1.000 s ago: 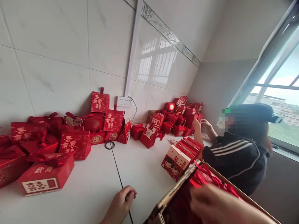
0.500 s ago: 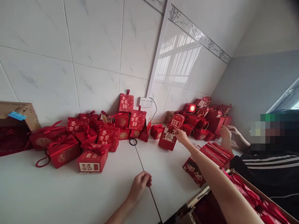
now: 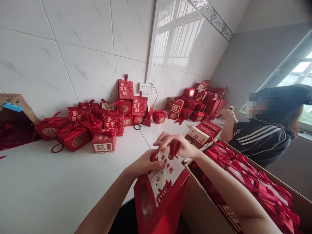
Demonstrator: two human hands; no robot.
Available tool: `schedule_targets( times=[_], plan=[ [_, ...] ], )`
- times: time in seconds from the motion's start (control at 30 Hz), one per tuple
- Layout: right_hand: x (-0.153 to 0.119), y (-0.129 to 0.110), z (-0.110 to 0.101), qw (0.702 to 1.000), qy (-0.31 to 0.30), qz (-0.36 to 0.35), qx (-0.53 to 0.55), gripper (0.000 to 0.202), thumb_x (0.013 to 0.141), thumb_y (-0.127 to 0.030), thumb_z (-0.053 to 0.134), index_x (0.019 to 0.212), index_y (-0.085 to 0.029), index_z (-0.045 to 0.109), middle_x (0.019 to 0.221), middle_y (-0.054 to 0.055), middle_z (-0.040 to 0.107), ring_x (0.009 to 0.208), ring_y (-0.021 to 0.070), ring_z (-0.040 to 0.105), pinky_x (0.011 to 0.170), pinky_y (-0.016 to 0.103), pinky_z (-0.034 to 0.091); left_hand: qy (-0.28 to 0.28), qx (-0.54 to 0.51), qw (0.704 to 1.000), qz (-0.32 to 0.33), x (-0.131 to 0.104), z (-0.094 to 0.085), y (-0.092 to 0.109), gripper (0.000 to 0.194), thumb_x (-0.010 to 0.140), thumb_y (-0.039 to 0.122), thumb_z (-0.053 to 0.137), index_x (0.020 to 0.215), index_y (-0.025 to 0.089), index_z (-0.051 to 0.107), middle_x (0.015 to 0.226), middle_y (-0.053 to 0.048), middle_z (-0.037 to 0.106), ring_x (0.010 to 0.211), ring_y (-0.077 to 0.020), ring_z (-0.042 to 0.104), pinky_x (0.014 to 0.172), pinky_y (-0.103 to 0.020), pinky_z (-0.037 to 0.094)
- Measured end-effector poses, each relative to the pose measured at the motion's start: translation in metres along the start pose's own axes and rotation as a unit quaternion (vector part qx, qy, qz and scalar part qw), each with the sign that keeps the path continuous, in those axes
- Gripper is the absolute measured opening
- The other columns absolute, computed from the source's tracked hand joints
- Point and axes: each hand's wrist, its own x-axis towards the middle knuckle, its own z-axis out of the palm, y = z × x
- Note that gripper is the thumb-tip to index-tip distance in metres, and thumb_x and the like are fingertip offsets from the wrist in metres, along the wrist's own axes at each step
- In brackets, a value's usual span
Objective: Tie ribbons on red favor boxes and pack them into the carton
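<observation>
Working on the red gift box (image 3: 168, 208): the person is apparently handling its top, using both hands at the upper edge.
Left hand (image 3: 146, 162): it is curling around the near upper corner, pressing its thumb onto the printed panel (image 3: 162, 182); its other fingers are mostly hiding, so the full grip cannot be told.
Right hand (image 3: 185, 148): it is bending over the top with partly spread fingers, reaching toward the left hand; whether it is pinching anything behind the ribbon loop (image 3: 175, 148) cannot be told.
Red box, place: it is hanging below both hands, beside the carton (image 3: 200, 201), its lower end running out of view.
Red box, pointing: its narrowing top is pointing away from the person, with the loop standing up at the right hand; the printed panel is facing upward toward the person.
Red box, long axis: it is running from the top under the fingers back toward the person, tilting somewhat.
Next move: it is probably calling for the left hand's steady hold at the corner while the right fingers are working around the top edge and loop.
Around the hands: a labelled box (image 3: 104, 142) is standing on the table (image 3: 60, 185) beyond the left hand; flat red packets (image 3: 212, 126) are lying beyond the right hand, near a co-worker's hands (image 3: 227, 113).
</observation>
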Motion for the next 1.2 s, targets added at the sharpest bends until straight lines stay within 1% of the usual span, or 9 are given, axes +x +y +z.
schedule_targets(
  times=[0.07,0.17,0.23,0.3,0.5,0.7,0.87,1.03,1.2],
  plan=[
    [0.0,-0.001,0.011,0.991,0.101,0.07,0.053,0.039,0.076,-0.053,0.063,0.088,-0.017,0.063,0.091,0.007,0.063,0.081,0.0163,0.062,0.073,0.029,0.051,0.125,0.039,0.991,0.031,-0.016,0.008,0.006,0.046,0.059,0.048,0.075,0.088,0.014,0.064,0.079,-0.004,0.07,0.069,-0.0191,0.065,0.064,-0.028,0.051],
    [-0.002,-0.006,0.021,0.952,0.209,0.164,0.15,0.047,0.08,-0.062,0.05,0.089,-0.017,0.061,0.079,0.004,0.064,0.071,0.0152,0.062,0.068,0.03,0.051,0.317,0.147,0.931,0.105,-0.034,0.014,0.015,0.044,0.069,0.049,0.068,0.095,0.014,0.062,0.086,-0.007,0.07,0.073,-0.0202,0.066,0.063,-0.028,0.052],
    [-0.003,-0.015,0.028,0.95,0.223,0.17,0.136,0.048,0.08,-0.063,0.048,0.086,-0.017,0.061,0.077,0.004,0.064,0.071,0.0154,0.061,0.068,0.03,0.05,0.381,0.224,0.887,0.133,-0.043,0.017,0.019,0.042,0.07,0.048,0.066,0.095,0.015,0.061,0.087,-0.007,0.07,0.077,-0.0211,0.066,0.064,-0.028,0.052],
    [-0.002,-0.025,0.036,0.96,0.23,0.149,0.065,0.04,0.077,-0.057,0.057,0.084,-0.017,0.059,0.079,0.003,0.063,0.071,0.0139,0.059,0.067,0.027,0.048,0.407,0.275,0.859,0.141,-0.048,0.022,0.022,0.039,0.07,0.047,0.066,0.094,0.016,0.062,0.086,-0.007,0.071,0.077,-0.021,0.066,0.065,-0.027,0.052],
    [0.003,-0.039,0.055,0.953,0.263,0.152,0.001,0.028,0.076,-0.044,0.062,0.077,-0.019,0.047,0.069,-0.001,0.059,0.058,0.0097,0.051,0.051,0.021,0.04,0.42,0.326,0.832,0.16,-0.054,0.033,0.021,0.033,0.071,0.044,0.065,0.092,0.018,0.062,0.085,-0.004,0.071,0.075,-0.0196,0.066,0.065,-0.025,0.052],
    [0.0,-0.041,0.055,0.951,0.261,0.162,-0.015,0.031,0.075,-0.046,0.062,0.076,-0.019,0.048,0.066,-0.002,0.057,0.052,0.0078,0.045,0.047,0.02,0.037,0.402,0.259,0.865,0.154,-0.054,0.037,0.021,0.035,0.072,0.043,0.064,0.095,0.017,0.063,0.09,-0.006,0.071,0.082,-0.0211,0.067,0.068,-0.026,0.053],
    [-0.012,-0.044,0.054,0.964,0.223,0.145,0.015,0.033,0.082,-0.049,0.053,0.099,-0.02,0.051,0.071,-0.002,0.055,0.063,0.0118,0.053,0.055,0.022,0.043,0.392,0.221,0.878,0.165,-0.053,0.04,0.024,0.039,0.072,0.044,0.065,0.098,0.014,0.062,0.091,-0.009,0.07,0.081,-0.0219,0.067,0.068,-0.029,0.055],
    [-0.026,-0.046,0.052,0.954,0.244,0.17,-0.026,0.031,0.084,-0.049,0.051,0.08,-0.019,0.051,0.067,-0.001,0.055,0.059,0.0115,0.052,0.051,0.022,0.043,0.366,0.213,0.891,0.163,-0.048,0.047,0.021,0.036,0.073,0.041,0.065,0.097,0.016,0.061,0.089,-0.007,0.07,0.079,-0.0203,0.067,0.067,-0.027,0.055],
    [-0.037,-0.05,0.046,0.94,0.284,0.172,-0.081,0.028,0.079,-0.046,0.059,0.083,-0.019,0.053,0.065,-0.002,0.057,0.055,0.0105,0.05,0.049,0.02,0.041,0.351,0.2,0.901,0.157,-0.037,0.059,0.013,0.035,0.073,0.04,0.065,0.097,0.015,0.06,0.087,-0.007,0.07,0.076,-0.0204,0.067,0.064,-0.027,0.055]
  ],
)
